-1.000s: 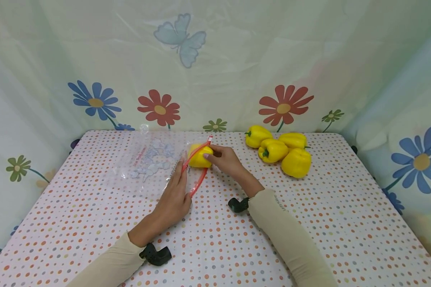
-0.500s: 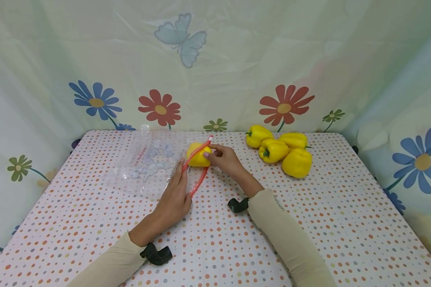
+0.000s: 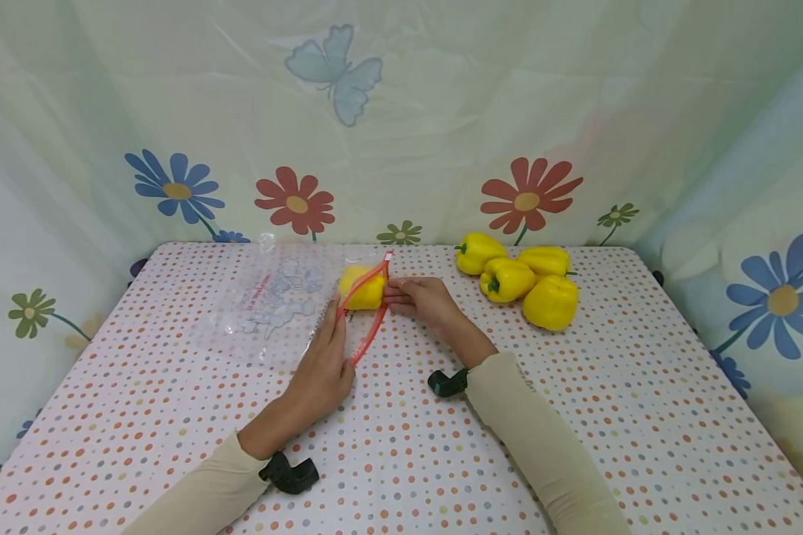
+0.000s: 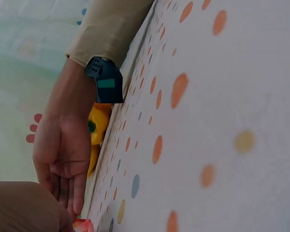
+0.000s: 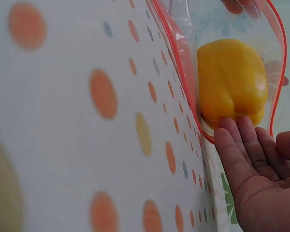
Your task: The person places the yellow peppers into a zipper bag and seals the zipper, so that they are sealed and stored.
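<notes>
A yellow bell pepper lies just inside the mouth of a clear zip bag with a red zip edge. My left hand holds the bag at its mouth, fingers along the red edge and thumb near its lower part. In the right wrist view, the bag mouth stands wide around the pepper. My right hand has its fingers extended, fingertips touching the pepper's near end. In the left wrist view, the right hand appears beyond part of the left hand; the pepper inside the bag is hidden there.
Several more yellow bell peppers sit in a cluster at the back right of the table. A dotted cloth covers the table. A flower-printed curtain hangs behind the back edge.
The pepper has moved left, farther into the bag. My right hand has gone from holding its end with thumb and fingers to pushing with extended fingers. The left hand stays in place.
</notes>
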`<action>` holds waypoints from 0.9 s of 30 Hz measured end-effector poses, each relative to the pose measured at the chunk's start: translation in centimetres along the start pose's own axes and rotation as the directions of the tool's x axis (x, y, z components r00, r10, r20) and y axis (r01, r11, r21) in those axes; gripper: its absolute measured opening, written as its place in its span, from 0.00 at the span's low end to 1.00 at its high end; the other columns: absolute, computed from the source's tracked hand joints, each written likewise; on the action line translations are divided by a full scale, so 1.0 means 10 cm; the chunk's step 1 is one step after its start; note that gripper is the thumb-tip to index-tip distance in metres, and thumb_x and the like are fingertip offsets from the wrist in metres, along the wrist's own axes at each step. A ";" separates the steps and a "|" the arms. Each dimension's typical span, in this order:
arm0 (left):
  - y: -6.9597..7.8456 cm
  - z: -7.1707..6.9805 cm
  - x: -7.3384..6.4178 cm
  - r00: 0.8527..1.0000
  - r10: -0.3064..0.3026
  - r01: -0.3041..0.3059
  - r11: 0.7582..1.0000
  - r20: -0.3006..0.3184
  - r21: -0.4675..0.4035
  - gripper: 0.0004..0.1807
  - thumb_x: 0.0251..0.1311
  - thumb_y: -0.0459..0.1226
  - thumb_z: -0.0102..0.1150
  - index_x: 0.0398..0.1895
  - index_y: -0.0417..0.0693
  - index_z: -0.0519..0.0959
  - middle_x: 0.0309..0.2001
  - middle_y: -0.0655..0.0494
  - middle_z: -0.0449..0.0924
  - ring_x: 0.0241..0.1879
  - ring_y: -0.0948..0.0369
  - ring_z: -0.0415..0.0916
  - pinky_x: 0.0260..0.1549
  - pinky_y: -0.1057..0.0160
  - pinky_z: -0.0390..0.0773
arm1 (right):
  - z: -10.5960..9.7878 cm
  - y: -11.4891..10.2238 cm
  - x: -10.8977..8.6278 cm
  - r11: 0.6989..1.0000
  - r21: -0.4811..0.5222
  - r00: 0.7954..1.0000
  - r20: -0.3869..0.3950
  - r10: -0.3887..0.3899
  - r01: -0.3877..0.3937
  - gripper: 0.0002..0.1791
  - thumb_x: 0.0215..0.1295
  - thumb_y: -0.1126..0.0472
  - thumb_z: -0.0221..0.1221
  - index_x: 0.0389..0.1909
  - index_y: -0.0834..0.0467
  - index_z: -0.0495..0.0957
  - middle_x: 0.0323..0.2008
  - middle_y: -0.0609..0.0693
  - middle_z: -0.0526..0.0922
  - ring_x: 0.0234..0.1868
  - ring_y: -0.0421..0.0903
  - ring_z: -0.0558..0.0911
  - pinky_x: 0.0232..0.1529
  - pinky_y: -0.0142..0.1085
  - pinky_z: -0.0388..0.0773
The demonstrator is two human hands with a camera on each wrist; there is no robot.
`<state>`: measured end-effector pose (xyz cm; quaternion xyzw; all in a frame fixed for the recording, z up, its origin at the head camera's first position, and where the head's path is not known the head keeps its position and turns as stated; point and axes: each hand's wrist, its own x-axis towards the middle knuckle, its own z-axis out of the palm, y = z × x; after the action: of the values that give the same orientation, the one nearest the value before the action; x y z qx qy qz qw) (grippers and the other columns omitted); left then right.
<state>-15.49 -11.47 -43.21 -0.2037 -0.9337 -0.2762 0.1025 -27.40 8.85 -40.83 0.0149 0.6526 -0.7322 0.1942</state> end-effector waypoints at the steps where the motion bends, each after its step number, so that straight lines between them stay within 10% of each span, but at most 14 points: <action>1: 0.00 0.00 0.00 1.000 -0.003 0.003 1.000 0.003 0.000 0.46 0.59 0.27 0.56 0.75 0.31 0.41 0.77 0.47 0.26 0.75 0.57 0.31 0.68 0.49 0.49 | 0.01 0.01 0.01 1.000 0.004 1.000 0.002 0.004 -0.004 0.18 0.77 0.61 0.46 0.57 0.68 0.75 0.50 0.60 0.82 0.53 0.52 0.81 0.52 0.40 0.76; 21: -0.02 0.00 0.00 1.000 -0.015 0.015 0.999 -0.007 -0.051 0.46 0.57 0.25 0.55 0.74 0.30 0.41 0.77 0.49 0.24 0.75 0.56 0.35 0.66 0.52 0.55 | 0.10 0.00 0.11 0.999 0.052 0.996 0.090 0.011 -0.015 0.19 0.77 0.61 0.46 0.58 0.68 0.74 0.50 0.61 0.82 0.52 0.52 0.81 0.52 0.41 0.76; 27: -0.01 0.00 0.00 0.997 -0.067 0.060 0.989 -0.041 -0.138 0.45 0.57 0.24 0.54 0.75 0.30 0.41 0.77 0.51 0.24 0.69 0.54 0.51 0.46 0.57 0.73 | 0.12 -0.01 0.13 0.998 0.064 0.995 0.097 0.020 -0.026 0.19 0.77 0.61 0.46 0.59 0.68 0.74 0.51 0.62 0.81 0.54 0.53 0.81 0.52 0.42 0.76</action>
<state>-15.54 -11.50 -43.23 -0.1741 -0.9159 -0.3473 0.1007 -28.33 7.39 -40.89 -0.0067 0.6181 -0.7507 0.2334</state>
